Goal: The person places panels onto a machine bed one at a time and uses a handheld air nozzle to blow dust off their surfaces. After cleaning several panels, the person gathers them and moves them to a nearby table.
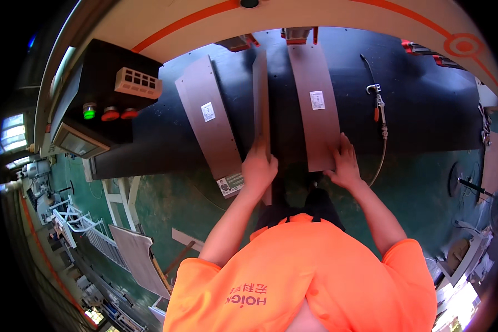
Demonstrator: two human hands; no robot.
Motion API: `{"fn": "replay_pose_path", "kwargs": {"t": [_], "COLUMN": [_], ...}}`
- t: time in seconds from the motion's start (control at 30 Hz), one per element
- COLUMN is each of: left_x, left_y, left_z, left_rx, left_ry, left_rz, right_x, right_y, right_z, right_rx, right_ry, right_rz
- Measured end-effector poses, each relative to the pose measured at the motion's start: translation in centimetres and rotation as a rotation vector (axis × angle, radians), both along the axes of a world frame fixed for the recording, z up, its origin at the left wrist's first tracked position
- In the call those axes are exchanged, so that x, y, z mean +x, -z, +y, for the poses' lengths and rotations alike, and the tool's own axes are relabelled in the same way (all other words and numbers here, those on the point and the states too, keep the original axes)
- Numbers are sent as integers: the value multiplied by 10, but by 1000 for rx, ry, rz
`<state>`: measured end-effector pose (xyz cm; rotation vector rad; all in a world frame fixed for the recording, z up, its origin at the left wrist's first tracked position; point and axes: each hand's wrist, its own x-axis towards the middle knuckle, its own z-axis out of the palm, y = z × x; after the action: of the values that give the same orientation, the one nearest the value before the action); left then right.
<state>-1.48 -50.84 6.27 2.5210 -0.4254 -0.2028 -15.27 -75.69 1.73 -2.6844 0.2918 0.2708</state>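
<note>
A long brown panel (262,105) stands on its edge between two flat ones. My left hand (260,168) is closed round its near end. To its right lies a flat brown panel (315,130) with a white label (317,100). My right hand (345,165) rests at that panel's near right corner, fingers stretched out and thumb apart. Another brown panel (212,133), also with a white label (207,112), lies flat to the left, apart from both hands. What lies under the fingers of my left hand is hidden.
The black worktable (415,122) runs under a beige machine beam (293,14). A control box (108,77) with lit buttons hangs at left. An air gun (377,108) with a hose lies on the right. A card (230,185) shows by the left panel; a board (141,260) leans lower left.
</note>
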Motion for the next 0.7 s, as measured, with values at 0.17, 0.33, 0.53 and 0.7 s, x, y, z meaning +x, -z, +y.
{"fn": "replay_pose_path", "kwargs": {"t": [0.17,0.33,0.53,0.7], "left_x": [28,33,23,27], "left_y": [82,39,42,61], "left_z": [-44,-29,28,6], "left_rx": [81,283,366,243], "left_ry": [132,380,574,499], "left_rz": [-397,-81,21,-132], "right_x": [8,7,24,41], "right_y": [-4,-2,3,13], "right_z": [5,-4,4,14], "right_rx": [2,6,3,-60], "right_ry": [-18,-27,-80,-100], "right_rz": [-23,-12,-33,-121]}}
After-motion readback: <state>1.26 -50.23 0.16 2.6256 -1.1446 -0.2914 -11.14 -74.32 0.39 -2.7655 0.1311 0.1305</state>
